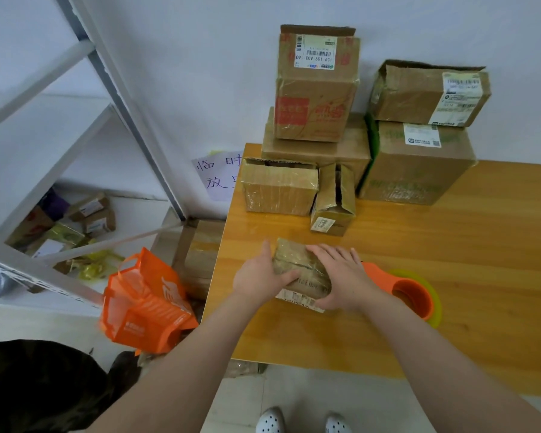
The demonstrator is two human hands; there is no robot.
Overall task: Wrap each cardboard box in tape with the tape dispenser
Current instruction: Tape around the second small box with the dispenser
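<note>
A small cardboard box (297, 270), shiny with tape, lies on the wooden table (450, 245) near its left front. My left hand (258, 276) holds its left side, thumb laid over the top. My right hand (344, 276) rests flat on the box's right half, fingers spread and straight. Just right of that hand lies the orange tape dispenser (409, 295) with its yellow-green roll; neither hand touches it.
More cardboard boxes stand at the table's back: a taped one (278, 187), a narrow open one (333, 201), a stack (316, 89) and two at right (419, 164). An orange bag (144, 304) and a metal shelf (75, 151) are left of the table.
</note>
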